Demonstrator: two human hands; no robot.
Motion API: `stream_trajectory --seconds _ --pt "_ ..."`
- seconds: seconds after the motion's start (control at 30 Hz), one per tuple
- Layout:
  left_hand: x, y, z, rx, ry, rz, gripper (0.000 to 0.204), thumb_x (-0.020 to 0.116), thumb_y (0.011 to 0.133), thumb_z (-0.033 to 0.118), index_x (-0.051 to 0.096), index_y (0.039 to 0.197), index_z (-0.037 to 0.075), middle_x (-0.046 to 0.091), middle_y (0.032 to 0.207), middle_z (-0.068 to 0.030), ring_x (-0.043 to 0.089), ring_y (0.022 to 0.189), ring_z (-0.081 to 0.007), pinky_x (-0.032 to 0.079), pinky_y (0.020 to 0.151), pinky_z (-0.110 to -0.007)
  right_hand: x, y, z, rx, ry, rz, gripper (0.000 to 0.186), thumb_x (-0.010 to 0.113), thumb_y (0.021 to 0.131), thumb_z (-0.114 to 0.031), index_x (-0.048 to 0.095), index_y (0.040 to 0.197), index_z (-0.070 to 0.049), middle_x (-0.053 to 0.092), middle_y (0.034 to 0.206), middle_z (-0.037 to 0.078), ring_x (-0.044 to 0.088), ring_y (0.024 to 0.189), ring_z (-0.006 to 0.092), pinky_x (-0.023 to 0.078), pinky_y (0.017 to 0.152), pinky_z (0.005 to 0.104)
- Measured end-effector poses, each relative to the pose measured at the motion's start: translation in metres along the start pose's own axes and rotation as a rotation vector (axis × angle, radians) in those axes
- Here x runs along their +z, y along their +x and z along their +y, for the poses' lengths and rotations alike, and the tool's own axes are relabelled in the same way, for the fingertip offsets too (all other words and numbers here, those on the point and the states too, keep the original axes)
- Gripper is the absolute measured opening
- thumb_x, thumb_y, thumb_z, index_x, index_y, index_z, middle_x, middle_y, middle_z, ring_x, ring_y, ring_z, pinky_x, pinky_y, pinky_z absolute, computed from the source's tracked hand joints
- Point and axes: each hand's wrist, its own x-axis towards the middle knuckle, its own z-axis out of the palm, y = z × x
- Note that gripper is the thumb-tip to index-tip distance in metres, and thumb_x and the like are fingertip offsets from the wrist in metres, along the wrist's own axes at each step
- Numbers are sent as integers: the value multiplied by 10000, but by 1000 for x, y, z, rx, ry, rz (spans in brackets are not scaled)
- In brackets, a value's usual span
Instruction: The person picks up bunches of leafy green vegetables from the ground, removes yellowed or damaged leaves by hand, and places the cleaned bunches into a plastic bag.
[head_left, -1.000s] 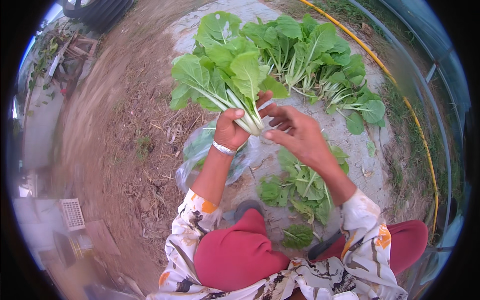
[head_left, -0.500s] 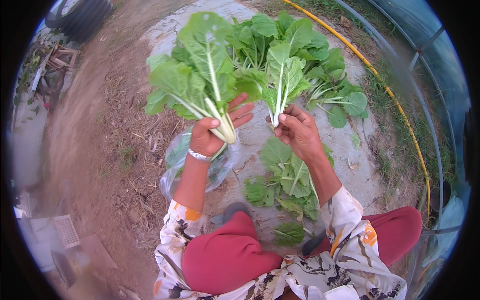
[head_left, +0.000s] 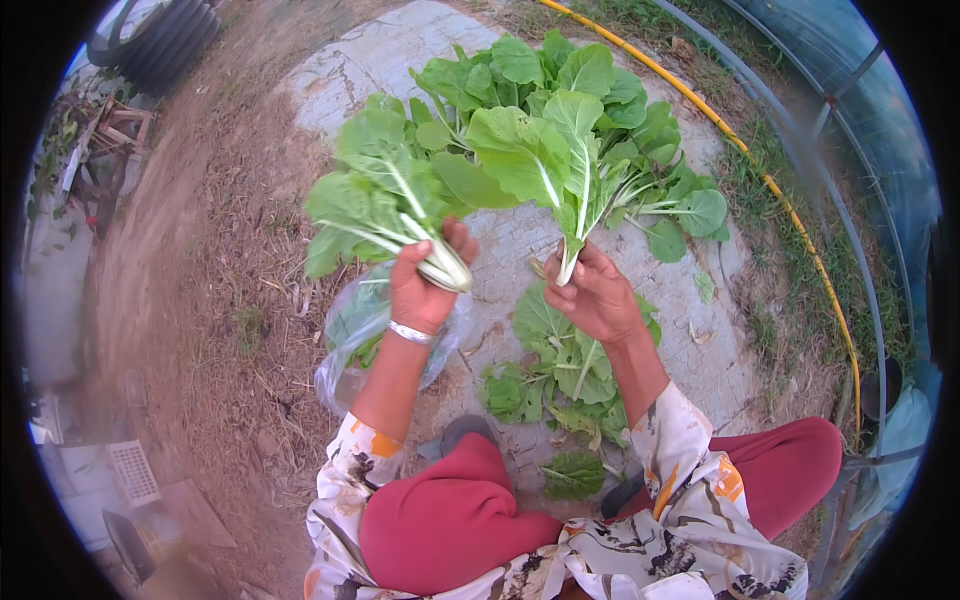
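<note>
My left hand (head_left: 425, 288) is closed around the pale stalks of a bunch of leafy greens (head_left: 385, 195), whose leaves fan out up and to the left. A silver bracelet (head_left: 411, 333) circles that wrist. Between the thumb and fingers of my right hand (head_left: 598, 295) are the white stem ends of a smaller green plant (head_left: 577, 195), its leaves pointing up. Beyond both hands lies a large heap of the same greens (head_left: 600, 85) on the slab. Below my right hand rests a second pile of leaves (head_left: 565, 360), partly hidden by my forearm.
A clear plastic bag (head_left: 345, 335) with greens inside sits beside my left forearm. The grey concrete slab (head_left: 365, 60) has dry soil on its left. A yellow hose (head_left: 800, 230) curves along the grass at the right, near metal pipes. Black coiled tubing (head_left: 165, 45) lies far left.
The left bunch has come down slightly and is gripped more tightly, with the fingers curled in. The plant in my right hand has turned and its leaves are spread wider, to the left.
</note>
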Motion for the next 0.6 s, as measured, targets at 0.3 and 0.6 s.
stream_trajectory --seconds 0.3,0.6 --pt "13 1 -31 -382 408 -356 684 657 754 129 364 1352 -28 434 1370 -209 461 1253 -329 440 1011 -432 -6 3 9 347 -58 49 247 548 935 -121 524 1167 -41 564 970 48 379 629 66 346 551 207" --pt "-2 -3 -23 -178 730 -309 486 648 780 37 507 1241 -19 535 1285 -202 519 1191 -298 411 1020 -427 13 11 14 381 -370 340 230 594 906 -135 545 1109 -38 521 818 -5 425 608 73 359 524 209"
